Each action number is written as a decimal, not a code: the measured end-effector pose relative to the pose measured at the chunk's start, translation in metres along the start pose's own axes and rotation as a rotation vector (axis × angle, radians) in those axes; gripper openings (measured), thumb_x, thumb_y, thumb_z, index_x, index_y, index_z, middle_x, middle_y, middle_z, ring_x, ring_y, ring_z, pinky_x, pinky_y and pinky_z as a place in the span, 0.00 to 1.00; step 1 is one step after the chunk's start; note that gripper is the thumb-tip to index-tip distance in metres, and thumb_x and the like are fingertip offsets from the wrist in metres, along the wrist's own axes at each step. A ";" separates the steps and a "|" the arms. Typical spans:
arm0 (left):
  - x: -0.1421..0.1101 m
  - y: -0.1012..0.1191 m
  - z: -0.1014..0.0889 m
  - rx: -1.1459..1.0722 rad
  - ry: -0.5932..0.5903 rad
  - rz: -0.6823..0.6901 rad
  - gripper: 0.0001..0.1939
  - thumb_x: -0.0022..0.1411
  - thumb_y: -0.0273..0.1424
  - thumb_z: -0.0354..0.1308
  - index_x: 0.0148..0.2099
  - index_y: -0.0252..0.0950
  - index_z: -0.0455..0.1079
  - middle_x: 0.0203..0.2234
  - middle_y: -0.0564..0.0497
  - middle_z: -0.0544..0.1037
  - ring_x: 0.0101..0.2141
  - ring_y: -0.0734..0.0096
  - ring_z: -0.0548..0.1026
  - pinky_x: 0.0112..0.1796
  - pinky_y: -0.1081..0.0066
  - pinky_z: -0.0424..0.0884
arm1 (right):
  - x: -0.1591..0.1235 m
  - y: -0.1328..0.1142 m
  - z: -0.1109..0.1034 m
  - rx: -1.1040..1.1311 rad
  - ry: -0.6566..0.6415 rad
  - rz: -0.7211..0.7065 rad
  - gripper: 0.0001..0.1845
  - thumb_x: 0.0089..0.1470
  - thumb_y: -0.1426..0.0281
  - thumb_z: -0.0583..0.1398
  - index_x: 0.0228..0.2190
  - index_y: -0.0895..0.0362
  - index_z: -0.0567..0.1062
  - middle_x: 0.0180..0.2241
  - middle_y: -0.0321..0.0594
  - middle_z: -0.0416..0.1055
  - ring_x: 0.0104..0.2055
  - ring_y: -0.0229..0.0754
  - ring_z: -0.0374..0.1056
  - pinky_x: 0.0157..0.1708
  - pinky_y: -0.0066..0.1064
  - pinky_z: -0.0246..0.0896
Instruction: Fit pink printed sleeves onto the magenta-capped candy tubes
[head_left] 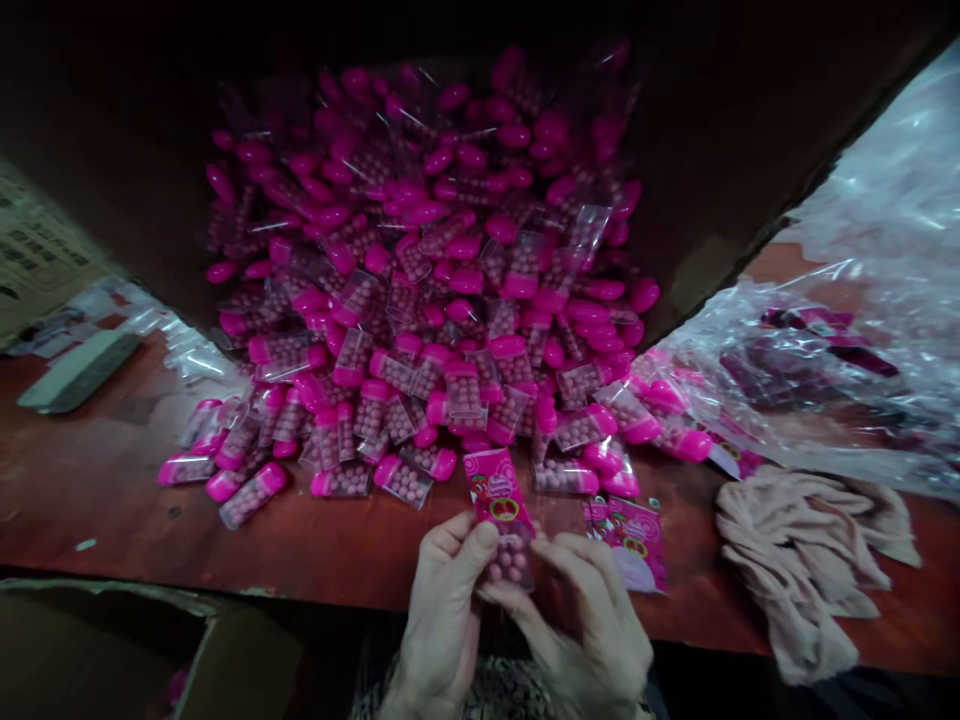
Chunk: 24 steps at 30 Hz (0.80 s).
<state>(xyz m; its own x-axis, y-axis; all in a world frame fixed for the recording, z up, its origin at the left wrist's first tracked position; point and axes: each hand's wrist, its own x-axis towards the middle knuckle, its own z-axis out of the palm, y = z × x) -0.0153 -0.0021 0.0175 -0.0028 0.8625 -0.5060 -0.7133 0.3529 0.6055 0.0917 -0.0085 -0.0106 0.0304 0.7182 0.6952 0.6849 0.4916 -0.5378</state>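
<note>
My left hand [442, 610] and my right hand [592, 620] meet at the table's near edge. Both pinch a small clear candy container [512, 560] full of pink balls, with a pink printed label [498, 495] at its far end. A large pile of the same pink-capped candy containers [427, 290] spills out of a tipped cardboard box [720, 130] toward my hands. A few loose pink printed labels [637, 540] lie on the table just right of my right hand.
The red-brown table [112, 500] holds a beige cloth [810, 560] at right and crumpled clear plastic bags [855, 330] behind it. A grey block [79, 370] and papers lie at far left. An open cardboard box [150, 650] sits below the table edge at left.
</note>
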 end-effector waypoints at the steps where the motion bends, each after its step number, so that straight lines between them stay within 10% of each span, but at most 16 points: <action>1: 0.000 0.000 0.000 0.013 -0.033 -0.011 0.07 0.50 0.31 0.65 0.30 0.30 0.76 0.19 0.50 0.75 0.22 0.79 0.69 0.27 0.79 0.66 | 0.003 0.001 -0.001 -0.023 0.015 0.002 0.20 0.48 0.60 0.63 0.39 0.61 0.71 0.34 0.43 0.67 0.35 0.40 0.68 0.32 0.29 0.70; 24: -0.002 -0.001 -0.020 0.170 -0.146 -0.047 0.19 0.45 0.42 0.66 0.31 0.29 0.77 0.23 0.47 0.77 0.26 0.73 0.71 0.31 0.75 0.65 | 0.002 0.008 -0.007 0.073 -0.096 -0.151 0.17 0.50 0.72 0.63 0.44 0.58 0.73 0.27 0.37 0.70 0.31 0.38 0.67 0.35 0.33 0.67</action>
<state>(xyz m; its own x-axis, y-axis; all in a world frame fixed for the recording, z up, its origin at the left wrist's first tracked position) -0.0289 -0.0115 0.0056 0.1379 0.8828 -0.4491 -0.5819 0.4391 0.6845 0.1023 -0.0059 -0.0102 -0.1410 0.6757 0.7236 0.6215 0.6293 -0.4665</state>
